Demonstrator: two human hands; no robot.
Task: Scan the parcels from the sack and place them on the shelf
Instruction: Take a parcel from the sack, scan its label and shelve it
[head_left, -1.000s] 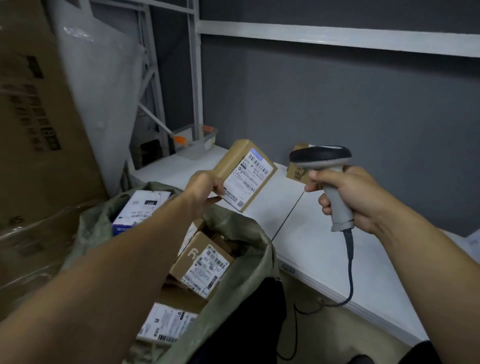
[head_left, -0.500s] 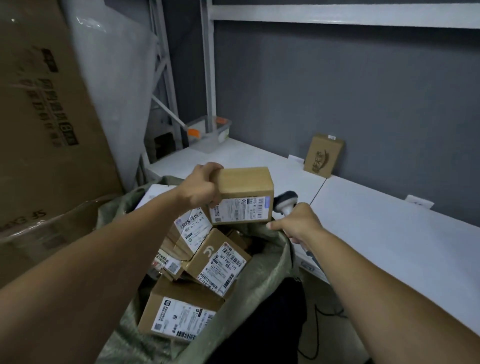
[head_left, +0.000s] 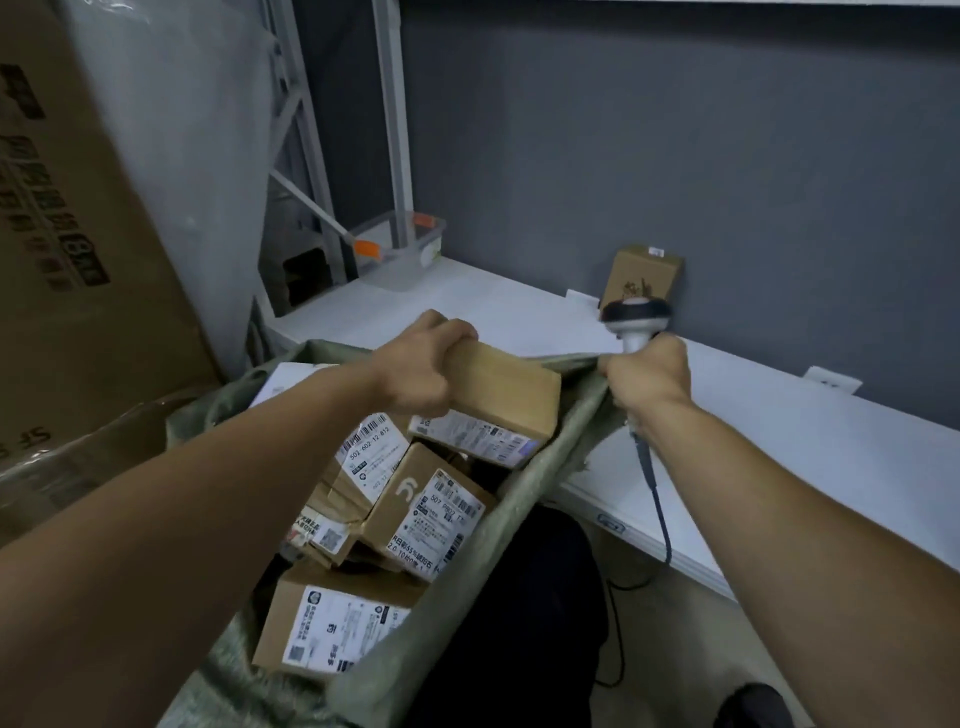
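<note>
Parcel gripped in the left hand above the open sack.
Right hand, at the parcel's 3 o'clock, clasps the scanner upright over the white shelf edge.

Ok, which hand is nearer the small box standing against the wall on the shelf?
Right. The right hand, gripping the scanner, is just in front of the small box. The left hand, gripping a parcel, is farther left over the sack.

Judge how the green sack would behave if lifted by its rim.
Probably floppy: the sack creases and sags at its rim against the shelf. Likely heavy, since several cardboard parcels fill it. They look loosely piled, so might shift.
</note>
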